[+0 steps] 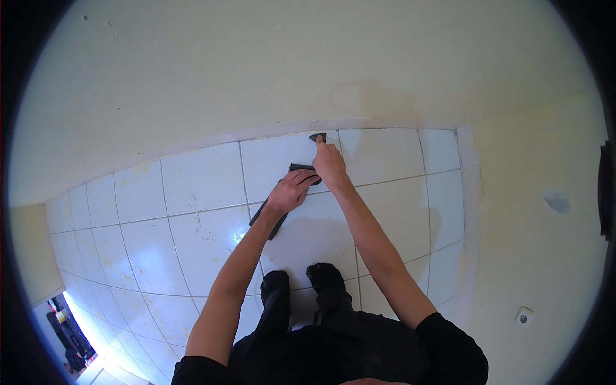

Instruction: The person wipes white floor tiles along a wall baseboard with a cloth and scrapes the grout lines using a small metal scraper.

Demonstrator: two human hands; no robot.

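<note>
Near the foot of the wall, my right hand (330,165) is closed round a small tool with a dark, triangular, flat end (317,136), which looks like a scraper. That end touches the white floor tile just short of the wall. My hand hides its handle. Just left of and nearer than it, my left hand (292,191) rests with bent fingers over a long black object (277,226) lying on the tiles. The object's wider far end (300,167) shows past my fingers, and its two dark edges run back toward me. I cannot make out its kind.
A pale wall (256,70) runs along the far side, with a low skirting strip (398,123). Another wall with a socket (524,317) stands at the right. Yellowish stains and specks (197,221) mark the tiles on the left. My dark-covered feet (325,276) are close by.
</note>
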